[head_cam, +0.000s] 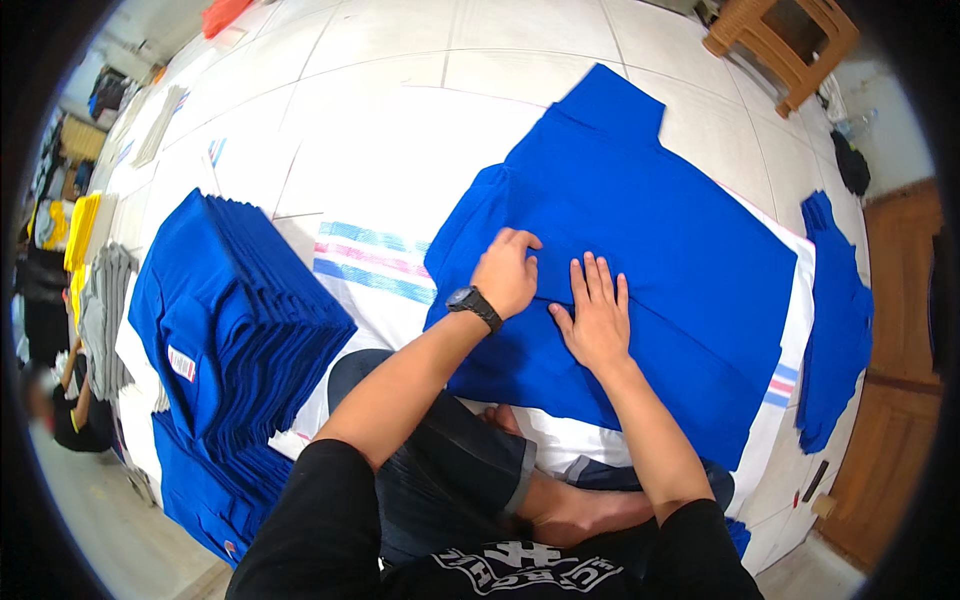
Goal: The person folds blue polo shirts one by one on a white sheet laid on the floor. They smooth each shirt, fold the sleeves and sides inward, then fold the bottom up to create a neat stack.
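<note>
A blue short-sleeved shirt (pixel 675 225) lies spread across a white woven plastic sheet (pixel 375 315) in front of my crossed legs. One sleeve points to the far side. My left hand (pixel 510 270), with a black watch (pixel 474 306) on its wrist, rests on the shirt's left part, fingers curled; whether cloth is pinched in them is hidden. Flat on the middle of the shirt is my right hand (pixel 600 311), fingers slightly apart, beside a long crease in the fabric. A tall stack of folded blue shirts (pixel 247 300) stands to my left, its top one bearing a tag.
Another blue garment pile (pixel 832 322) lies at right, near a wooden door (pixel 900 285). A brown plastic stool (pixel 787 45) stands at the far right. Grey garments (pixel 109 322) and yellow garments (pixel 81 232) are stacked at left, near another person (pixel 82 412).
</note>
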The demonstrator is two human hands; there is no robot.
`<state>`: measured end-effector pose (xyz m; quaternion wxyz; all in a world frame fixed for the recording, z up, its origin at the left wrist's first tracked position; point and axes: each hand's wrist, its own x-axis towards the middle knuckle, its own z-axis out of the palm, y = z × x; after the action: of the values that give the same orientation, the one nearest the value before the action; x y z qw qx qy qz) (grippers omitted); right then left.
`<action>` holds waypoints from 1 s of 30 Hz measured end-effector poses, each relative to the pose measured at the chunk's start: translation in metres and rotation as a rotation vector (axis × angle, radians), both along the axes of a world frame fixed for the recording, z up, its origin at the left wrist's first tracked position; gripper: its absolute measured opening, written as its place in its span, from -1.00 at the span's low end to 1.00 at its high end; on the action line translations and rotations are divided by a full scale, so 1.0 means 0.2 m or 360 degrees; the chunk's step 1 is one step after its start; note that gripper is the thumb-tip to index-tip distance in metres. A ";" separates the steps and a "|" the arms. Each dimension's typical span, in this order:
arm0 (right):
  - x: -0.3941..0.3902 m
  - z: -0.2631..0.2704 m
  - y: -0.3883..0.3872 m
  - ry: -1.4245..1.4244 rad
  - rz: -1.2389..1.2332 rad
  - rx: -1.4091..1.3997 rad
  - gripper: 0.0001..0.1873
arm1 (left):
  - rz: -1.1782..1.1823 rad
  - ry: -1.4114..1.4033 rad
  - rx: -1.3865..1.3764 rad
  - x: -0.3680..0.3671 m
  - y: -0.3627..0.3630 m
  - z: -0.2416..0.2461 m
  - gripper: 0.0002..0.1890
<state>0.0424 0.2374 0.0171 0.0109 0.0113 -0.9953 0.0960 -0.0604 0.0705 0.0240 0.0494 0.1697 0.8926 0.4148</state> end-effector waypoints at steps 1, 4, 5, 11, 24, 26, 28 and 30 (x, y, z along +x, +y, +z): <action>0.00 0.01 0.05 0.0090 -0.0023 -0.0060 -0.20 | 0.0031 0.0033 -0.0065 -0.01 0.02 0.05 -0.79; 0.01 0.08 0.29 0.0321 -0.0201 -0.0175 -0.19 | -0.0070 0.0654 -0.0276 -0.19 0.09 0.08 -0.64; 0.00 0.08 0.40 0.0367 -0.0318 -0.0233 -0.18 | -0.0136 0.0783 -0.0373 -0.25 0.11 0.04 -0.53; 0.39 -0.10 1.40 0.0198 -0.1005 -0.0010 -0.13 | -0.0213 0.0329 -0.1309 -0.42 0.15 -0.11 -0.09; 1.68 0.02 1.78 0.0253 -0.0865 -0.0475 -0.63 | -0.1395 0.0709 -0.0455 0.66 0.66 0.00 -0.74; 1.75 0.05 1.69 0.0038 -0.0972 -0.0590 -0.70 | -0.1401 0.0688 -0.0443 0.76 0.64 -0.08 -0.79; 1.79 0.05 1.67 0.0013 -0.1025 -0.0614 -0.78 | -0.1335 0.0602 -0.0474 0.78 0.61 -0.14 -0.81; 1.79 0.04 1.66 0.0158 -0.1095 -0.0546 -0.78 | -0.1166 0.0431 -0.0534 0.75 0.60 -0.14 -0.79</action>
<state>0.4000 0.5691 0.0242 0.0923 -0.3206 -0.9086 0.2512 0.0903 0.1903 -0.0049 0.1028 0.5182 0.8269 0.1929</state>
